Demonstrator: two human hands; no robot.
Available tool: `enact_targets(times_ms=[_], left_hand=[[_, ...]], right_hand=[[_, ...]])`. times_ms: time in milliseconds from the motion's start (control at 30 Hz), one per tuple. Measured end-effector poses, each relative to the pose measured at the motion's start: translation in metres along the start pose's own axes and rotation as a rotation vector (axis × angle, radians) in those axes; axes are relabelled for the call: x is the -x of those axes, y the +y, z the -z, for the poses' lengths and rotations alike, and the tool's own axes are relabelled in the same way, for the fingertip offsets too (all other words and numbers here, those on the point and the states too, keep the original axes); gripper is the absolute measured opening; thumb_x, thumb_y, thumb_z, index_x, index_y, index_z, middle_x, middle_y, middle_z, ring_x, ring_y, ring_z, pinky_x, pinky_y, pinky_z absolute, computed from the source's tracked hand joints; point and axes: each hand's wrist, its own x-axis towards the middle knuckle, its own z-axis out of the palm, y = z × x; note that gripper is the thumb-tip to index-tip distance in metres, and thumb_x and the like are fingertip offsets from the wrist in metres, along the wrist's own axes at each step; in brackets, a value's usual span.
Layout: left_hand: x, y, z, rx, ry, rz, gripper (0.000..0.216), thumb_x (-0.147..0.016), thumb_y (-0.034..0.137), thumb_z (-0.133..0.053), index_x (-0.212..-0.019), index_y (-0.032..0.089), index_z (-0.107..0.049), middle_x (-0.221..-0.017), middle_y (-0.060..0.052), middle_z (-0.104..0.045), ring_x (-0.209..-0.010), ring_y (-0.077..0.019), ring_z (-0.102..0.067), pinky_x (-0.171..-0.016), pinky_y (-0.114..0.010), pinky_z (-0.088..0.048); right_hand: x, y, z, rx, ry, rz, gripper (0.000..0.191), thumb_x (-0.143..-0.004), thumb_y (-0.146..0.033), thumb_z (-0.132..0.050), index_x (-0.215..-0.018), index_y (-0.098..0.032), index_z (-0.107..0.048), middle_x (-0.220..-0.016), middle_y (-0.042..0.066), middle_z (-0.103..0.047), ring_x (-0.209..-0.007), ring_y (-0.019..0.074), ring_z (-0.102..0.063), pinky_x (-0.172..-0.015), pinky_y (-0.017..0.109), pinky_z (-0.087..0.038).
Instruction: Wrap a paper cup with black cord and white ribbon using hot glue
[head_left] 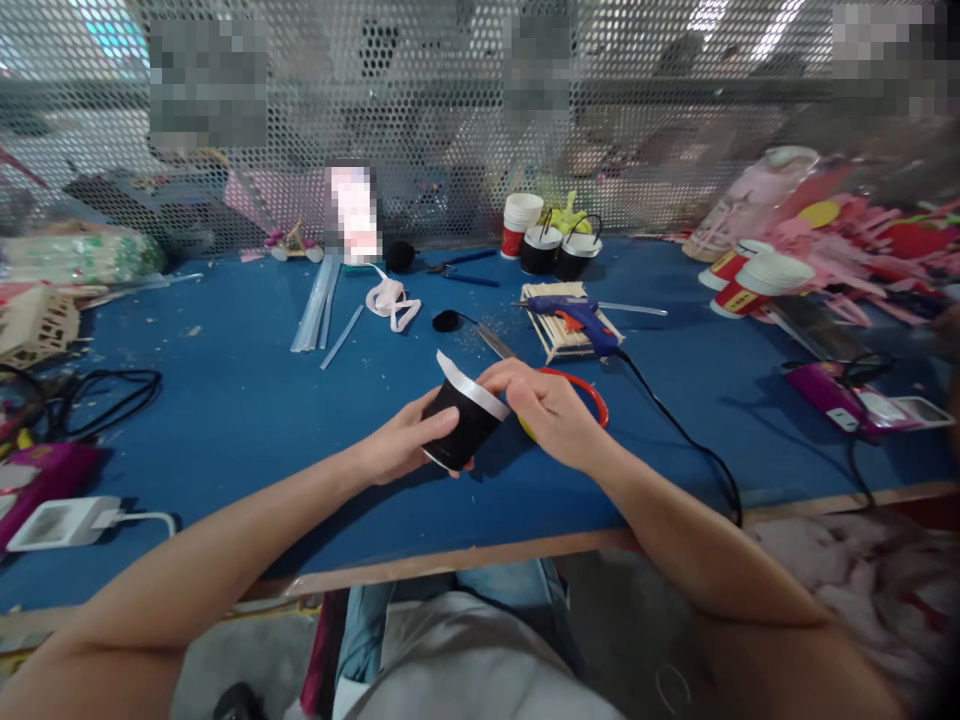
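Note:
In my left hand (411, 436) is a small black cup (466, 425), tilted, with my thumb across its side. A white ribbon (471, 386) runs around the cup's upper edge, and one loose end sticks up at the left. My right hand (538, 400) pinches the ribbon against the rim on the right side. Beneath the right hand lie scissors, whose red handle (589, 385) and blade (495, 341) show; the rest is covered. Just beyond the hands a blue glue gun (577, 318) rests on a rack of wooden sticks (555, 345).
Clear glue sticks (319, 305) and a bundle of white ribbon (394, 300) lie at the back left, near pliers (465, 268). Black cups with handles (541, 250) stand by red paper cups (514, 238). Purple power strips (840, 400) lie on both sides; a cable crosses the table's right part.

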Motion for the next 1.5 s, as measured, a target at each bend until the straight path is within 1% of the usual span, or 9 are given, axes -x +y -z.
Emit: enact_targets(times_ms=[267,433,500,633,733,1033,1167,1333,1500], left_hand=[[-0.005,-0.007,0.006,0.061,-0.059,0.046,0.056,-0.078,0.054,-0.058,-0.115,0.015,-0.044,-0.094,-0.012,-0.062,-0.067,-0.0184,-0.064,-0.056,-0.028,-0.051],[-0.004,-0.003,0.004,-0.212,0.089,0.021,0.066,-0.074,0.052,-0.063,-0.122,0.013,-0.038,-0.093,-0.01,-0.059,-0.068,-0.0181,-0.063,-0.058,-0.031,-0.051],[-0.003,-0.001,0.003,-0.419,0.163,-0.052,0.067,-0.074,0.048,-0.066,-0.124,0.013,-0.04,-0.101,-0.01,-0.059,-0.084,-0.0215,-0.062,-0.072,-0.036,-0.052],[-0.001,0.004,0.003,-0.66,0.219,-0.231,0.061,-0.075,0.044,-0.065,-0.123,0.014,-0.042,-0.124,-0.011,-0.053,-0.117,-0.0262,-0.048,-0.101,-0.04,-0.037],[0.0,0.007,0.005,-0.738,0.216,-0.271,0.064,-0.076,0.045,-0.064,-0.126,0.015,-0.038,-0.127,-0.012,-0.052,-0.119,-0.0266,-0.048,-0.102,-0.041,-0.037],[0.001,0.011,0.009,-1.068,0.263,-0.339,0.076,-0.075,0.046,-0.065,-0.133,0.018,-0.026,-0.127,-0.013,-0.052,-0.113,-0.0264,-0.054,-0.095,-0.039,-0.042],[0.001,0.017,0.014,-1.179,0.327,-0.431,0.08,-0.068,0.048,-0.071,-0.132,0.018,-0.033,-0.127,-0.015,-0.05,-0.115,-0.0295,-0.05,-0.096,-0.044,-0.04],[0.001,0.03,0.018,-1.009,0.405,-0.685,0.048,-0.073,0.034,-0.071,-0.115,0.019,-0.052,-0.11,-0.012,-0.058,-0.103,-0.0228,-0.055,-0.09,-0.039,-0.044],[0.005,0.036,0.007,-0.978,0.331,-0.782,0.005,-0.08,0.019,-0.064,-0.083,0.017,-0.063,-0.083,-0.006,-0.061,-0.084,-0.0166,-0.057,-0.075,-0.031,-0.048]], right_hand=[[-0.002,0.007,-0.007,0.053,0.045,-0.007,0.027,-0.089,-0.037,-0.047,-0.069,-0.019,-0.052,-0.081,0.003,-0.057,-0.075,0.0124,-0.055,-0.069,0.027,-0.044],[-0.003,0.012,-0.005,0.033,-0.005,-0.018,0.033,-0.091,-0.042,-0.04,-0.073,-0.019,-0.054,-0.081,0.004,-0.058,-0.081,0.0145,-0.056,-0.074,0.029,-0.045],[-0.003,0.01,-0.006,0.059,-0.019,-0.048,0.028,-0.089,-0.04,-0.046,-0.073,-0.019,-0.054,-0.08,0.003,-0.057,-0.077,0.0138,-0.055,-0.072,0.028,-0.044],[-0.003,0.007,-0.009,0.053,-0.011,-0.046,0.025,-0.087,-0.034,-0.051,-0.067,-0.019,-0.05,-0.075,0.001,-0.054,-0.071,0.0117,-0.052,-0.068,0.027,-0.043],[-0.002,0.006,-0.009,0.027,-0.012,0.022,0.019,-0.086,-0.033,-0.054,-0.073,-0.019,-0.053,-0.08,0.002,-0.055,-0.076,0.0127,-0.053,-0.072,0.028,-0.044],[-0.002,0.006,-0.01,0.093,-0.05,0.002,0.015,-0.086,-0.029,-0.053,-0.075,-0.02,-0.052,-0.084,0.004,-0.056,-0.079,0.0136,-0.055,-0.073,0.029,-0.045],[-0.003,0.01,-0.012,0.177,-0.036,0.091,0.017,-0.086,-0.024,-0.053,-0.07,-0.02,-0.05,-0.077,0.004,-0.057,-0.079,0.0154,-0.054,-0.071,0.03,-0.046],[-0.005,0.021,-0.018,0.281,0.05,0.287,0.011,-0.084,-0.017,-0.055,-0.074,-0.019,-0.053,-0.076,0.005,-0.062,-0.086,0.0186,-0.053,-0.077,0.035,-0.047],[-0.005,0.023,-0.019,0.219,0.054,0.246,0.006,-0.083,-0.017,-0.057,-0.079,-0.02,-0.056,-0.077,0.004,-0.061,-0.086,0.0178,-0.055,-0.077,0.034,-0.049]])
